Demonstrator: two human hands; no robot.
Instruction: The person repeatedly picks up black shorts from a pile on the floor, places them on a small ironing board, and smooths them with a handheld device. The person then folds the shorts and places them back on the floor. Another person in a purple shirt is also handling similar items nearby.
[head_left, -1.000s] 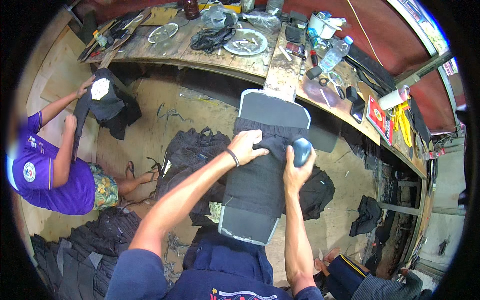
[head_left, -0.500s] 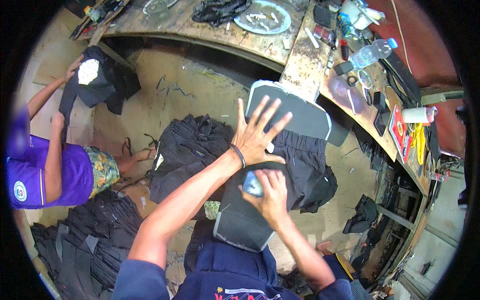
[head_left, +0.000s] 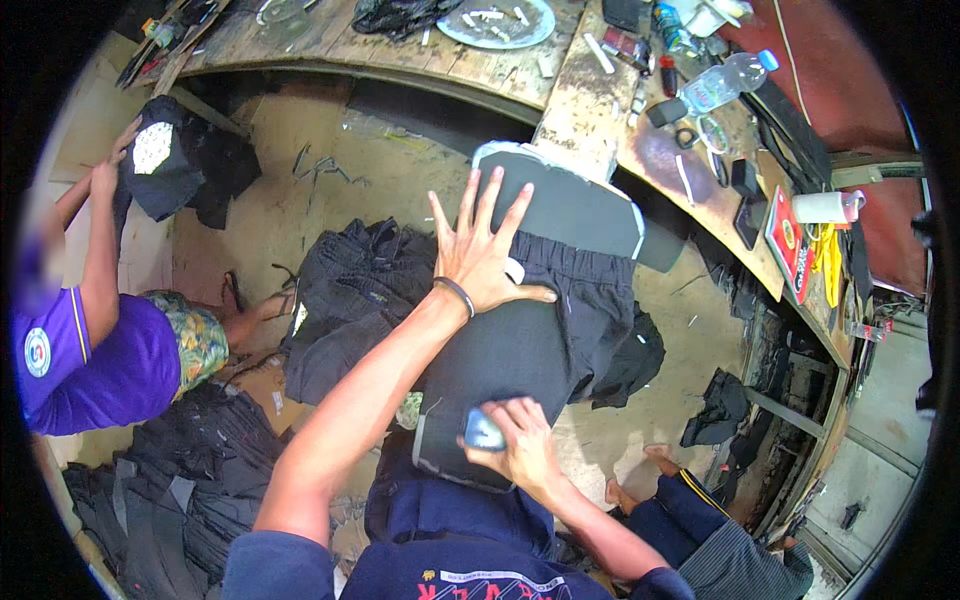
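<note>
Black cloth lies by outspread left fingers; right fingers grasp a bluish object.

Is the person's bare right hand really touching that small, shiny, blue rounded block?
Touching. The head view shows it: the bare right hand grips the small, shiny, blue rounded block, with fingers and thumb pressed around its edges.

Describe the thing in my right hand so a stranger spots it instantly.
Find the wooden bench, then the dark board before it. Near its closest end, the right hand grips a rounded object, whose pale blue stands out against the black garment.
</note>
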